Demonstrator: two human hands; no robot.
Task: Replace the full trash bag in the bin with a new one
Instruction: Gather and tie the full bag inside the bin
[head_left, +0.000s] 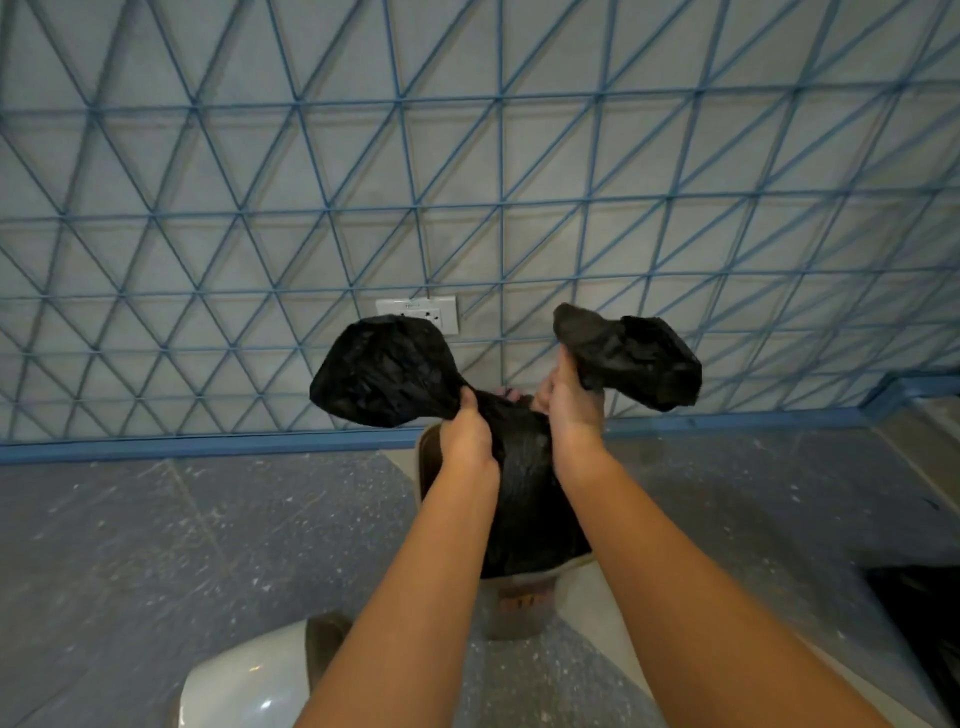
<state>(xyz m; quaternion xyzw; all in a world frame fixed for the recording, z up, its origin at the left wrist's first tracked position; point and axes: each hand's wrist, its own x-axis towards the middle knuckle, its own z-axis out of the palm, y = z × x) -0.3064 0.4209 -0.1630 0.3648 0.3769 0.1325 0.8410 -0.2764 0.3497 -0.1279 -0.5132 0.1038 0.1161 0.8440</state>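
Standing in the bin (427, 467), the black trash bag (524, 499) has its top gathered into 2 flaps that spread out to either side above the rim. The left hand (467, 436) is clenched round the neck of the left flap (384, 371), which fans out wide and dark toward the wall. The right hand (571, 410) grips the base of the right flap (631, 358), whose crumpled end rises up and out to the right. Both hands are close together over the middle of the bag, and fingertips of one show just behind the gathered plastic between them. The bag's body hangs down between the 2 forearms and fills the bin, of which only a brownish strip of rim shows at the left and a pale edge at the lower right.

The bin stands on a grey speckled floor (182, 545), close to a wall (467, 156) covered in a pattern of blue lines forming triangles. A white socket plate (434, 312) sits on the wall just behind the left flap. A blue skirting (208, 447) runs along the wall's foot. At the bottom left lies a rounded white object (244, 686), and a dark shape shows at the right edge.
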